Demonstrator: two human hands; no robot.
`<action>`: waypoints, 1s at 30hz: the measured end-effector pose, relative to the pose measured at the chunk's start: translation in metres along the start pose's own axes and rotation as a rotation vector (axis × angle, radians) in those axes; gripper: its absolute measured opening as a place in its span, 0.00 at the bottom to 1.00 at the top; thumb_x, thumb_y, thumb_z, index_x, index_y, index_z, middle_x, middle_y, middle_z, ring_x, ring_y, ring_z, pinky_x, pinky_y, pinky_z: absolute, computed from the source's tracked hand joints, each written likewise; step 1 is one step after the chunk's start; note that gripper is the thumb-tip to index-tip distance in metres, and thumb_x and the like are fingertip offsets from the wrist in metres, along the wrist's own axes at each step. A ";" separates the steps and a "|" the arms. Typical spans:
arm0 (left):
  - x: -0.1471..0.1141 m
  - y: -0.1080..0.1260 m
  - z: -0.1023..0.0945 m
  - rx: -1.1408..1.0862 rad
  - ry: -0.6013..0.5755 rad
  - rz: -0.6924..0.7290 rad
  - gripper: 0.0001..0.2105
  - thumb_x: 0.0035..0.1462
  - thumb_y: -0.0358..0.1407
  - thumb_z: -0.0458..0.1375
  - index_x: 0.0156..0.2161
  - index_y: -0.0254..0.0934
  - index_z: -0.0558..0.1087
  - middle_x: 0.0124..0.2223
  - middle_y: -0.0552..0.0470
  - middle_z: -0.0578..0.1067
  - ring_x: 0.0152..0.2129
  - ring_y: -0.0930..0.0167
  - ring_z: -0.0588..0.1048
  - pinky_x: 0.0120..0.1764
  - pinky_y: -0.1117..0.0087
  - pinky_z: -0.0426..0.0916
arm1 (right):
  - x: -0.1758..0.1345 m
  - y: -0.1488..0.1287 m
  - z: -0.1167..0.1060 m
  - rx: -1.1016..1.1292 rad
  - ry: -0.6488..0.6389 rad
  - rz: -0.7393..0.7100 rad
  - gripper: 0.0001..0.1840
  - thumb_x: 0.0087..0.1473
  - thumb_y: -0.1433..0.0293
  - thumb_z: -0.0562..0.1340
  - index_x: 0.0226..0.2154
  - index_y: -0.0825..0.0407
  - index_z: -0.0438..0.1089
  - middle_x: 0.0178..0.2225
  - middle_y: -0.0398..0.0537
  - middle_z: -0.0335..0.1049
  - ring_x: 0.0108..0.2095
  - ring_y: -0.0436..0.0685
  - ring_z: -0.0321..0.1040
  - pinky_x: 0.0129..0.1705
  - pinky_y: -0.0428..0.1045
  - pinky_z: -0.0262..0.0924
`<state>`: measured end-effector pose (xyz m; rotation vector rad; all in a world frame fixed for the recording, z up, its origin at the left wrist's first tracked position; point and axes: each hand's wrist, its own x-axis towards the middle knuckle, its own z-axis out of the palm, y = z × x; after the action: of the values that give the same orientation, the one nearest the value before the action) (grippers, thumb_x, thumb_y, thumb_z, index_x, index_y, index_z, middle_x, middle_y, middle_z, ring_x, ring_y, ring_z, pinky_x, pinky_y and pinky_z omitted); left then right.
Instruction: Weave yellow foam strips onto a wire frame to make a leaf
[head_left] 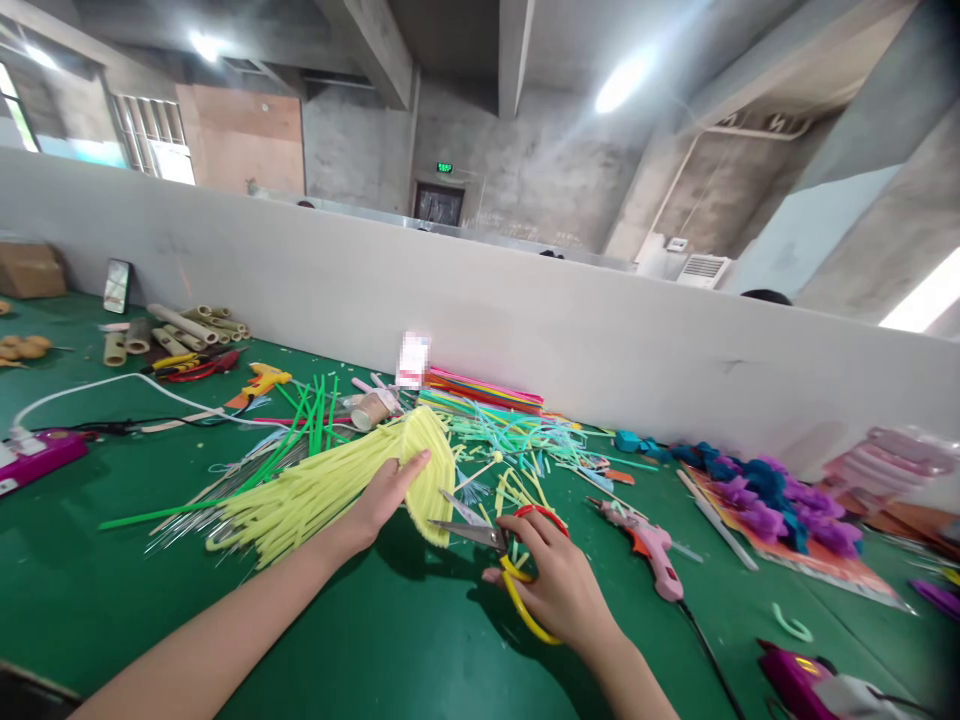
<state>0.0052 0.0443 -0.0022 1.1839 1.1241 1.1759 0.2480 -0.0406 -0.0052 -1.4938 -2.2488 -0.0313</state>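
Green counter [420, 640], inspected left to right. At far left lies a purple power strip [49, 458] with a white plug and cable; beyond it, bamboo pieces [187, 328] are stacked near the partition [300, 280], with a yellow glue gun [264, 380] to their right. Yellow stems [300, 495] lie in a loose bundle left of centre, running to the left hand [386, 495]. That hand is closed on a curved yellow band [431, 475], thumb on top, fingers hidden beneath; whether band and stems are one piece cannot be told. Right of it, the right hand [555, 575] grips the scissors [480, 534] by the handles, blades parted, tips at the band's lower right edge; contact with the fibre is unconfirmed. Pink glue gun [649, 545] lies right of that hand, clear of the blades; purple flowers [765, 505] sit farther right. Assessment: the step in hand appears to be trimming. Recommended: hold the band flat and firm, keep thumb and hidden fingers behind the cutting line, cut few strands per stroke nearer the pivot, and check the edge after each.
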 end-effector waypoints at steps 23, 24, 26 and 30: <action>0.009 -0.001 -0.006 -0.186 -0.137 -0.202 0.22 0.51 0.50 0.59 0.45 0.35 0.74 0.39 0.45 0.79 0.36 0.63 0.78 0.33 0.70 0.71 | 0.001 -0.006 0.011 -0.090 0.038 -0.165 0.26 0.49 0.53 0.65 0.47 0.48 0.66 0.39 0.51 0.69 0.38 0.60 0.68 0.38 0.53 0.64; 0.009 0.000 -0.006 -0.192 -0.136 -0.208 0.22 0.51 0.50 0.60 0.46 0.35 0.74 0.40 0.45 0.79 0.37 0.63 0.77 0.33 0.70 0.72 | 0.001 -0.006 0.011 -0.097 0.037 -0.171 0.26 0.50 0.53 0.64 0.48 0.48 0.66 0.39 0.51 0.69 0.37 0.60 0.68 0.38 0.53 0.64; 0.009 0.001 -0.006 -0.201 -0.135 -0.219 0.23 0.51 0.49 0.60 0.47 0.36 0.74 0.41 0.45 0.79 0.40 0.62 0.77 0.32 0.71 0.72 | 0.001 -0.007 0.011 -0.107 0.033 -0.183 0.25 0.51 0.53 0.64 0.48 0.49 0.66 0.38 0.51 0.69 0.37 0.60 0.68 0.38 0.53 0.63; 0.008 0.003 -0.006 -0.225 -0.126 -0.245 0.23 0.51 0.48 0.61 0.48 0.35 0.73 0.42 0.44 0.79 0.39 0.62 0.77 0.31 0.69 0.73 | 0.000 -0.010 0.010 -0.129 0.053 -0.225 0.24 0.52 0.54 0.63 0.47 0.49 0.67 0.37 0.51 0.69 0.36 0.59 0.67 0.37 0.52 0.63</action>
<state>-0.0001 0.0525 0.0001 0.9070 0.9820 0.9963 0.2362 -0.0419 -0.0118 -1.2773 -2.3997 -0.2863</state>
